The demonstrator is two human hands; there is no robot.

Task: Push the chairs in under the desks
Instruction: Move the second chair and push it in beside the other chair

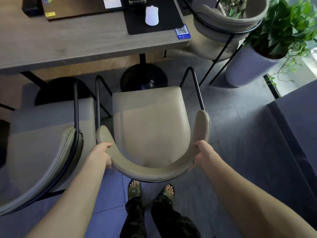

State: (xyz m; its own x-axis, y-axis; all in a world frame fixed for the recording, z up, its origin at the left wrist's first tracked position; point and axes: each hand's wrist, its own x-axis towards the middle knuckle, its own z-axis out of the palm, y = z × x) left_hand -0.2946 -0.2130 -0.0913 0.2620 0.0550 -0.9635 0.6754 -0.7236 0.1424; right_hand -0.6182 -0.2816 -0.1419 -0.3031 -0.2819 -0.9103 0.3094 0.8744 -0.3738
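Note:
A beige padded chair (151, 121) with a curved backrest and black metal frame stands right in front of me, its seat fully outside the grey wooden desk (89, 43). My left hand (101, 154) grips the left side of the backrest. My right hand (204, 155) grips the right side of it. The seat's front edge lies just short of the desk's round black pedestal base (144, 77). A second like chair (44, 143) stands close on the left, its front tucked under the desk edge.
A third chair (228, 26) stands at the desk's right end. Potted plants (284, 31) fill the far right corner, and a dark block (298, 127) stands at right. On the desk lie a white mouse (151, 15) on a black mat, a laptop and a QR sticker.

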